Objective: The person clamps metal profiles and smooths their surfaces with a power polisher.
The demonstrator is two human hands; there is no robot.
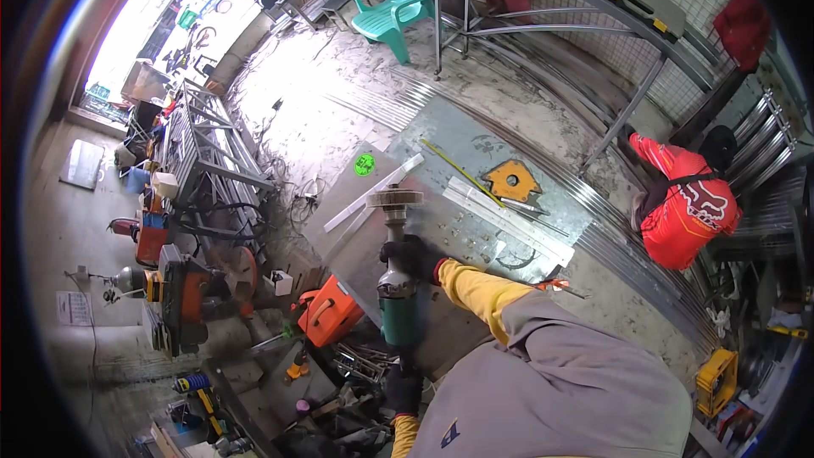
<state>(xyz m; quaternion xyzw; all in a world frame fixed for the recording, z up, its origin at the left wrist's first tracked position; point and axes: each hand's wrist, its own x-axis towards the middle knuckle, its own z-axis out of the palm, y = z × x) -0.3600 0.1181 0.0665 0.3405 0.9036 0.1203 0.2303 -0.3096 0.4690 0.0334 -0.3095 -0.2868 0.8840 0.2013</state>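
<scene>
A power grinder with a teal body and a round disc at its top end stands lengthwise in mid-view. My dark-gloved right hand is closed around it below the disc, and a yellow sleeve runs from that wrist. At the grinder's rear end my dark-gloved left hand is closed on it, partly in shadow. Behind the disc lies a metal sheet with white strips, a yellow rule and an orange plate with a hole.
An orange case lies left of the grinder. A person in red crouches at the right beside long metal bars. A green chair stands at the top. Metal frames and machines fill the left.
</scene>
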